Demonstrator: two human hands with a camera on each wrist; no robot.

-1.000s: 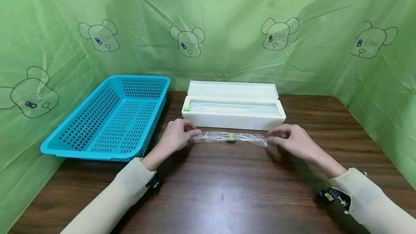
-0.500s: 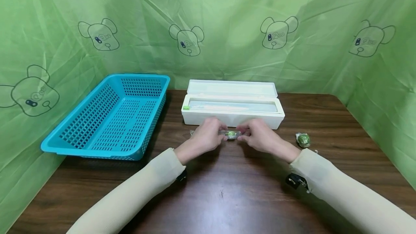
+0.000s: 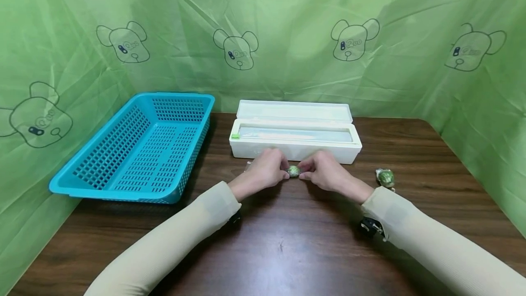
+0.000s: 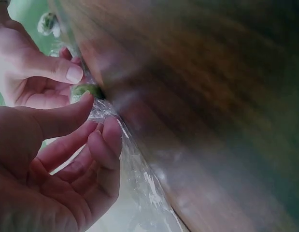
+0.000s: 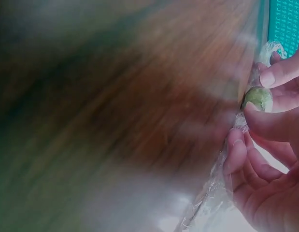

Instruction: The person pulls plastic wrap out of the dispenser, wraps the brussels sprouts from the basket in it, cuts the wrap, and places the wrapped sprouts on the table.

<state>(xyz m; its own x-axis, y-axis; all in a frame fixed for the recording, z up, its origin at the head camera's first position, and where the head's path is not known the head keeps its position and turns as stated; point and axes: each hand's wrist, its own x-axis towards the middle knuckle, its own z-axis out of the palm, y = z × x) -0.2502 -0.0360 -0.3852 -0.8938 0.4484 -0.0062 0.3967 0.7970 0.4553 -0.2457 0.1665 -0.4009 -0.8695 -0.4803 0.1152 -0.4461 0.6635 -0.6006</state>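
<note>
A small round green vegetable or fruit (image 3: pixel 293 171), its kind unclear, lies rolled in clear cling film (image 4: pixel 142 181) in front of the white box. My left hand (image 3: pixel 267 168) pinches the film tight against the green ball's left side. On its right side, my right hand (image 3: pixel 325 171) pinches the film the same way, thumb and fingers almost touching the ball. Both wrist views show the green ball (image 5: pixel 258 99) between the two thumbs, with loose film trailing out past the fingers. Much of the film is hidden behind the hands.
Just behind the hands stands a white cling film dispenser box (image 3: pixel 296 152), lid raised, with a green slider (image 3: pixel 235 136). A blue plastic basket (image 3: pixel 193 159) sits at the left. Another film-wrapped green ball (image 3: pixel 385 178) lies at the right, near the right sleeve.
Both hands have slid inward along the film from its outer ends to the green ball. The wrapped ball at the right, hidden behind the right hand before, now shows.
</note>
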